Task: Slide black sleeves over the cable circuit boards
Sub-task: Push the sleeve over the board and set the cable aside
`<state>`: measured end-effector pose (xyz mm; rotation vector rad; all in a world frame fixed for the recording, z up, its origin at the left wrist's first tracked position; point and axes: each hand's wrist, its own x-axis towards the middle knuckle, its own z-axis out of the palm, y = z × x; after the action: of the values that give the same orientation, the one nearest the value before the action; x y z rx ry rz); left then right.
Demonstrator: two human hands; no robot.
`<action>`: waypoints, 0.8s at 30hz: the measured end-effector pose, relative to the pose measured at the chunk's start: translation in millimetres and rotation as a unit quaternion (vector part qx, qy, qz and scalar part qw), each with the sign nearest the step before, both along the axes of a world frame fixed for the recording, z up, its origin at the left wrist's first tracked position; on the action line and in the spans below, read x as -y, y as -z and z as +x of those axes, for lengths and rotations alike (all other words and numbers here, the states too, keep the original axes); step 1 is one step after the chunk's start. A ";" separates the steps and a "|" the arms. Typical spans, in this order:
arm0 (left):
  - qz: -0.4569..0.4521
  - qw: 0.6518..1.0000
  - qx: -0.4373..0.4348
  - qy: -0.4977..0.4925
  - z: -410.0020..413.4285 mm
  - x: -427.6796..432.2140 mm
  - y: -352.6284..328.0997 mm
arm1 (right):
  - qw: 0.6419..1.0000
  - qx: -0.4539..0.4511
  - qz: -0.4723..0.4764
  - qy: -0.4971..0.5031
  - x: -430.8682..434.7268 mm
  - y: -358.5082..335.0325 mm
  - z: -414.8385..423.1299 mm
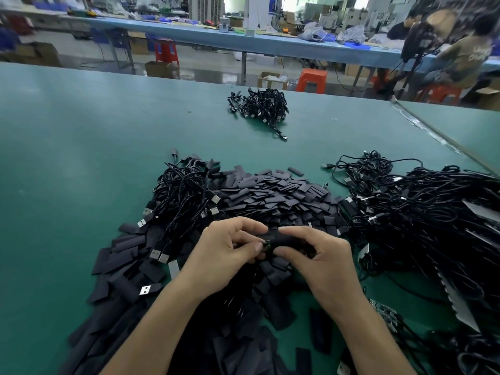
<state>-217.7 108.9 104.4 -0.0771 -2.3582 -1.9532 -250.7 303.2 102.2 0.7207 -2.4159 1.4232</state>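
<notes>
Right hand (319, 255) pinches sleeve (285, 239), left hand (224, 247) pinches board (266, 244); sleeve looks light and floppy, so I'd grip near its mouth, board by its edges.

The worktop (81, 158) is plain dark green. The heaped sleeves (276, 193) are matt black, with no pattern. The cables (433, 212) are glossy black with silver plugs (215, 198). Beyond, the stools (311, 79) are orange-red, the far worktop (216, 40) pale blue, the boxes (159, 69) cardboard brown.
</notes>
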 end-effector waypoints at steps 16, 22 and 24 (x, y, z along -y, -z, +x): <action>-0.034 0.999 -0.003 0.015 1.3 -1.7 -0.6 | 0.999 -0.022 0.024 -0.021 -3.2 0.8 -2.6; -0.040 0.999 -0.001 0.028 2.0 -1.1 0.5 | 0.998 -0.031 0.052 -0.025 -3.1 3.1 -4.4; -0.039 0.999 -0.001 0.028 1.4 -1.2 1.0 | 0.997 -0.033 0.062 -0.029 -2.9 2.8 -4.3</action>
<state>-216.3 110.0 103.4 -0.1513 -2.4573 -1.8823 -255.0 306.0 99.4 0.8579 -2.4678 1.2587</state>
